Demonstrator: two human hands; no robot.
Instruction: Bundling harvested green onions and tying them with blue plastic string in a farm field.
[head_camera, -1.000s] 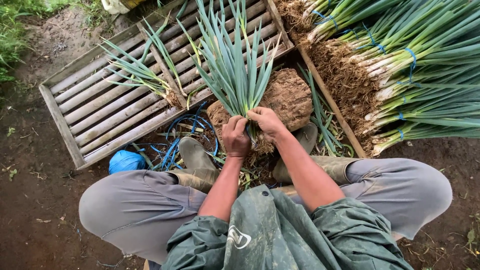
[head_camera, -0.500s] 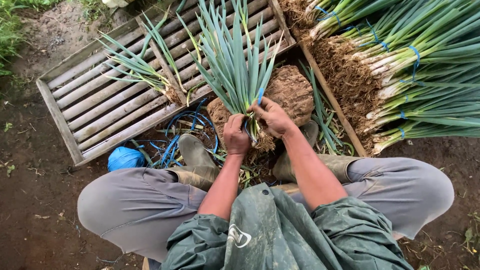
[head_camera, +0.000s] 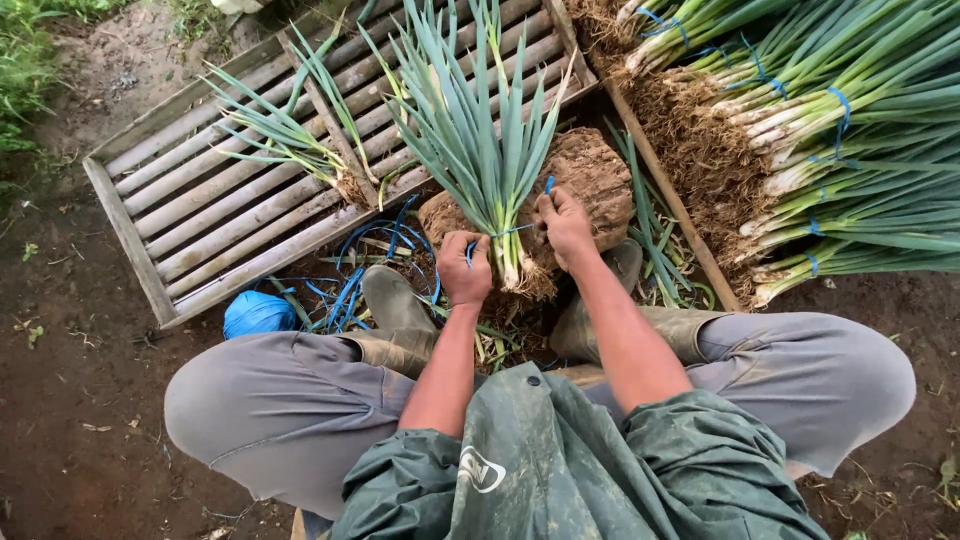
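Nearest the camera, a person sat low with knees spread wide, wearing a muddy green apron (head_camera: 560, 470) over grey trousers (head_camera: 280, 410). Two olive rubber boots (head_camera: 395, 310) rested on dark soil between the knees. Both bare forearms reached forward from the apron.

The left hand (head_camera: 465, 268) was closed in a fist around one end of a thin blue string (head_camera: 515, 229), just left of the base of a bunch of green onions (head_camera: 480, 150). The right hand (head_camera: 565, 225) was closed too, its fingers pinching the other end of the string just right of the bunch. The string ran taut between the hands across the pale lower stalks. The bunch stood upright between the two hands, its roots down by the boots and its long leaves fanning up and away from the person.

Directly behind the bunch lay a brown lump of soil and roots (head_camera: 590, 175). To the left of the boots, loose blue strings (head_camera: 350, 280) trailed over the ground, near a blue ball of string (head_camera: 258, 313).

Further off on the left lay a wooden slatted crate (head_camera: 200, 200), with a smaller loose bunch of onions (head_camera: 300, 140) lying on its slats. On the far right, a pile of tied onion bundles (head_camera: 830, 150) lay stacked on their sides, each bound with blue string, their earthy roots pointing towards the person.
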